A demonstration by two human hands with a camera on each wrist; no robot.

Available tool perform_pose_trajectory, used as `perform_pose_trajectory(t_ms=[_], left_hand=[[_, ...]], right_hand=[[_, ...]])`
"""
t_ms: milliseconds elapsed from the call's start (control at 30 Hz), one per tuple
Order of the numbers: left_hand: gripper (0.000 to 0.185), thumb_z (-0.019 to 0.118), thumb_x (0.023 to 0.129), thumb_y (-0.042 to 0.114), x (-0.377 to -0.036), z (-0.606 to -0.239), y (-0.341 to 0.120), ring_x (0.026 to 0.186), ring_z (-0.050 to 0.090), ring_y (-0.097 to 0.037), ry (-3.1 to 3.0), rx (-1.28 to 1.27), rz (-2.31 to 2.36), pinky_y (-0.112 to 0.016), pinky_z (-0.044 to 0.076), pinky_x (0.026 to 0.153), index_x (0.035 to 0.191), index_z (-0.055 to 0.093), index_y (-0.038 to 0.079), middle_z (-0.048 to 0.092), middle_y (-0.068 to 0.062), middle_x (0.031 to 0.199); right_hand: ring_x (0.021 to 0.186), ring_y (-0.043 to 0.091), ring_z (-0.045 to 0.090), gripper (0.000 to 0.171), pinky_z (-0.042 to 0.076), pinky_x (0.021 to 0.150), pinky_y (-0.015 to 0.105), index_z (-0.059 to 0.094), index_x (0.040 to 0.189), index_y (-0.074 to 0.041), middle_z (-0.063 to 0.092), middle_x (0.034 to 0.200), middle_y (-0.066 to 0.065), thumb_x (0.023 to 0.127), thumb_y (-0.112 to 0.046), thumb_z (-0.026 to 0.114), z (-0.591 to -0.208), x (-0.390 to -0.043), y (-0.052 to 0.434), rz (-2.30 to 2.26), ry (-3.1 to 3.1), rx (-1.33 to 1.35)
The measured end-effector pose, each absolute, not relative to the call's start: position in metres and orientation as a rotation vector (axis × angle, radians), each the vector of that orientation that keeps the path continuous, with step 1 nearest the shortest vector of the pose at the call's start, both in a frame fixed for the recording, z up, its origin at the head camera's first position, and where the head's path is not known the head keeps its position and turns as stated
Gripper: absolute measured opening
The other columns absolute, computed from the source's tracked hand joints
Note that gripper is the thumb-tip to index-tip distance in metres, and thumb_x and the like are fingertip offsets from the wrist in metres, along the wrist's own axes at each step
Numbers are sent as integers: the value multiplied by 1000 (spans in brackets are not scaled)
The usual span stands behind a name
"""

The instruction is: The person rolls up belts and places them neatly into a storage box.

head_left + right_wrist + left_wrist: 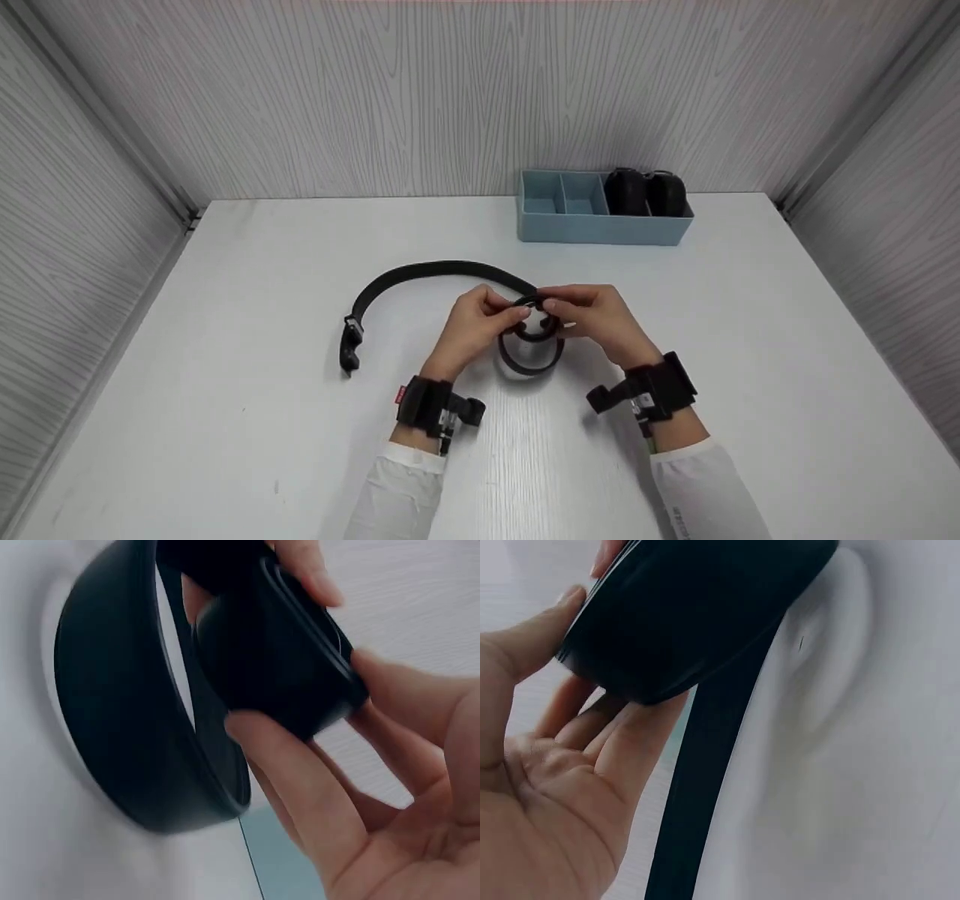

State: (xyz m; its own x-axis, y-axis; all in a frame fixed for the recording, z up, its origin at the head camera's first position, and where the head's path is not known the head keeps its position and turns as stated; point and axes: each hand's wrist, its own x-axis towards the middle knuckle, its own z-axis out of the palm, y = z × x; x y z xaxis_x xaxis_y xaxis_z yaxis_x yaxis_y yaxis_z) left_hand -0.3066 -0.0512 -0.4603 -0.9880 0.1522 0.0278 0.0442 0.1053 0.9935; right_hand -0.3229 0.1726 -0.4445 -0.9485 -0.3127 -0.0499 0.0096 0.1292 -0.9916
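A black belt (435,271) lies on the white table (225,420), its buckle end (350,346) at the left and its other end wound into a loose coil (529,351) at the middle. My left hand (480,321) and right hand (592,313) both pinch the top of that coil from either side. In the left wrist view the fingers (622,750) cup the rolled belt (697,615), and the strap (705,787) runs off below. The right wrist view shows fingers (300,787) wrapped round the tight inner roll (277,660), with a wider loop (120,712) beside it.
A pale blue divided tray (600,225) stands at the back right near the wall, with two black rolled items (645,191) in its right compartment. Grey panelled walls close in the table on three sides.
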Motion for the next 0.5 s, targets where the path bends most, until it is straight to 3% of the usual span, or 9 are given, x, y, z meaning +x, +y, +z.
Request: perform_pose_trajectory(t_ms=[200, 500], left_hand=[[29, 80, 94, 25, -306, -464, -42, 84, 70, -16, 2303, 101, 2136, -26, 56, 75, 102, 64, 2, 72, -9, 93], [24, 80, 94, 19, -306, -458, -51, 78, 71, -15, 2290, 216, 2084, -29, 58, 75, 98, 64, 2, 74, -9, 89]], right_hand=[[97, 23, 70, 37, 62, 81, 39, 70, 132, -2, 70, 117, 19, 100, -20, 74, -447, -322, 167, -2009, 2174, -218], [98, 24, 70, 37, 61, 86, 44, 72, 129, -3, 70, 119, 17, 98, -22, 76, -444, -324, 173, -1926, 2148, -273]])
